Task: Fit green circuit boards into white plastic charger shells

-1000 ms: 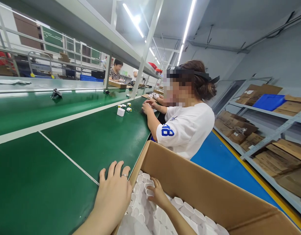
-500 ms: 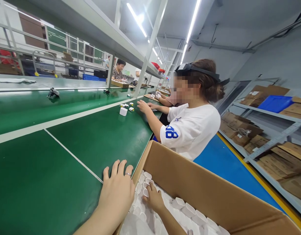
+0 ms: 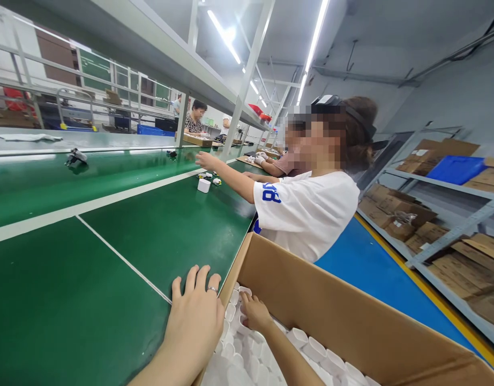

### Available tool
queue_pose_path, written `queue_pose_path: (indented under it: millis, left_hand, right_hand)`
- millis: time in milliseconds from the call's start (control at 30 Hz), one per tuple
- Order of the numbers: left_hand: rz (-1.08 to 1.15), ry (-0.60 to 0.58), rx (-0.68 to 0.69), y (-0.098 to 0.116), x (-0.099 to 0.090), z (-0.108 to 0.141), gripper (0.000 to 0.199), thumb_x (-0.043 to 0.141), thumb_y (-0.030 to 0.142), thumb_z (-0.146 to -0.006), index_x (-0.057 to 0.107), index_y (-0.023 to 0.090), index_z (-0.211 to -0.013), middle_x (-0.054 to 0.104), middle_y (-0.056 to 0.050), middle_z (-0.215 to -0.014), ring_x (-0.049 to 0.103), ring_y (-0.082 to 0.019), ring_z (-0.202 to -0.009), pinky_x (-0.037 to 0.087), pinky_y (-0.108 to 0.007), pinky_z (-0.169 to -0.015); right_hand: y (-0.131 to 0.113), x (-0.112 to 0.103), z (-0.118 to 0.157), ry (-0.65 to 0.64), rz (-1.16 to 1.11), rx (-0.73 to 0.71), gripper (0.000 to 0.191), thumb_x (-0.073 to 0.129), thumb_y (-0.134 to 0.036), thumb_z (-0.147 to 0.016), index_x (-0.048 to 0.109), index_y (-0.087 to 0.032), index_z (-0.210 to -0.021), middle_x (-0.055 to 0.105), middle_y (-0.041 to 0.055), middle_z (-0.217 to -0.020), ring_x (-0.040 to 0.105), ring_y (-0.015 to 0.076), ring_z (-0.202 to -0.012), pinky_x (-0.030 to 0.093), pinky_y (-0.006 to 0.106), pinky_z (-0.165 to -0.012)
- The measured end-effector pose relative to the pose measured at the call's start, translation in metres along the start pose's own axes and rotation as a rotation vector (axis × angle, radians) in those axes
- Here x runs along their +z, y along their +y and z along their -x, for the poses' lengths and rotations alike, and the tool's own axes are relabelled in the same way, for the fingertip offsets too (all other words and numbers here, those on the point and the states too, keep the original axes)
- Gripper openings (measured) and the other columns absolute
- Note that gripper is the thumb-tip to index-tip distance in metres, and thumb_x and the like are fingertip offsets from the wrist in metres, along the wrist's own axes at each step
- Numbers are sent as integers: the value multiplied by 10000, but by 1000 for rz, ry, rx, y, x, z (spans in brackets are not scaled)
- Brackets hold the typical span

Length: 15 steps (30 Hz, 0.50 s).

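My left hand (image 3: 196,316) lies palm down near the right edge of the green tabletop (image 3: 122,300), fingers spread and a ring on one of them. It holds nothing. Inside the open cardboard box (image 3: 311,289), my right hand (image 3: 255,313) reaches down with its fingers apart. The fingertips touch white plastic shells (image 3: 230,312) at the box's far left corner; parts of the fingers are hidden by them. Many such hollow shells stand packed in rows, and clear plastic film seems to cover some nearby.
Ahead, a co-worker in a white shirt (image 3: 311,209) sits at the bench, one arm stretched across it. A white case (image 3: 203,185) and small parts (image 3: 217,182) lie before them. A shelf post (image 3: 247,75) rises from the bench. Racks with cartons (image 3: 456,177) stand right.
My right hand has shifted slightly farther along the box, toward its far corner. My left hand stays flat. The co-worker's arm has swung left over the bench.
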<state>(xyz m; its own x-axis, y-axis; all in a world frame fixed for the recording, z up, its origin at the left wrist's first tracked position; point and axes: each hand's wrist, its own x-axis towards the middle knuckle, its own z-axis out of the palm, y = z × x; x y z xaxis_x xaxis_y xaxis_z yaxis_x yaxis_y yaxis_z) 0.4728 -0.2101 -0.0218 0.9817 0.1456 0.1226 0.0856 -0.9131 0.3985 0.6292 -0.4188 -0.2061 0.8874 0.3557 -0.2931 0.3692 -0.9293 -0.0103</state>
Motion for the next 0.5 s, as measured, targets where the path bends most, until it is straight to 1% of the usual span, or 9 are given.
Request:
queue_pose_path:
  millis: [100, 167, 233, 267, 333, 400, 467, 500]
  left_hand:
    - [7, 22, 4, 0, 2, -1, 380, 267, 186, -751, 473, 199, -1070, 431, -71, -1203, 305, -243, -1132, 252, -481, -882]
    - [18, 46, 10, 0, 3, 0, 377, 267, 186, -747, 476, 203, -1060, 435, -71, -1196, 310, -243, -1125, 251, -481, -878]
    - [40, 64, 14, 0, 3, 1, 376, 272, 181, -738, 478, 203, -1051, 439, -74, -1187, 316, -245, -1116, 247, -480, -875]
    - [63, 68, 15, 0, 2, 2, 376, 277, 175, -732, 478, 200, -1049, 438, -78, -1185, 314, -246, -1115, 242, -480, -876]
    - [122, 69, 17, 1, 0, 2, 372, 291, 163, -722, 480, 190, -1041, 431, -86, -1187, 304, -252, -1118, 231, -479, -880]
    - [175, 70, 24, 2, -4, 2, 347, 313, 161, -720, 491, 180, -1017, 426, -86, -1185, 296, -256, -1119, 227, -474, -884]
    - [196, 74, 27, 2, -11, 4, 295, 352, 177, -726, 510, 171, -976, 451, -79, -1151, 320, -245, -1101, 245, -445, -891]
    - [206, 75, 25, 2, -14, 7, 273, 374, 187, -734, 511, 164, -969, 468, -76, -1123, 340, -231, -1086, 261, -417, -894]
  right_hand:
    - [-6, 4, -2, 4, -7, 39, 346, 463, -275, -792, 404, -169, -1117, 448, 66, -1122, 489, 182, -940, 414, 395, -772]
    - [-9, 0, 2, 24, -26, 80, 327, 463, -273, -793, 419, -162, -1098, 469, 63, -1089, 508, 169, -901, 434, 372, -741]
    - [-10, -14, 11, 79, -59, 102, 317, 466, -269, -791, 426, -159, -1086, 469, 62, -1087, 510, 165, -893, 437, 366, -734]
    - [-10, -25, 19, 120, -80, 103, 315, 469, -265, -789, 427, -159, -1083, 463, 63, -1092, 509, 165, -892, 436, 365, -733]
    - [-12, -57, 39, 225, -133, 86, 319, 484, -245, -778, 422, -159, -1080, 448, 63, -1104, 502, 169, -897, 432, 366, -734]
    - [-21, -100, 65, 355, -197, 43, 367, 500, -181, -747, 390, -145, -1094, 423, 79, -1115, 481, 183, -929, 416, 365, -758]
    - [-41, -149, 94, 492, -266, -35, 469, 482, -105, -685, 322, -122, -1126, 387, 107, -1128, 438, 198, -993, 376, 355, -822]
    - [-57, -174, 110, 554, -301, -91, 516, 462, -90, -657, 285, -123, -1140, 368, 113, -1139, 409, 200, -1029, 346, 347, -861]
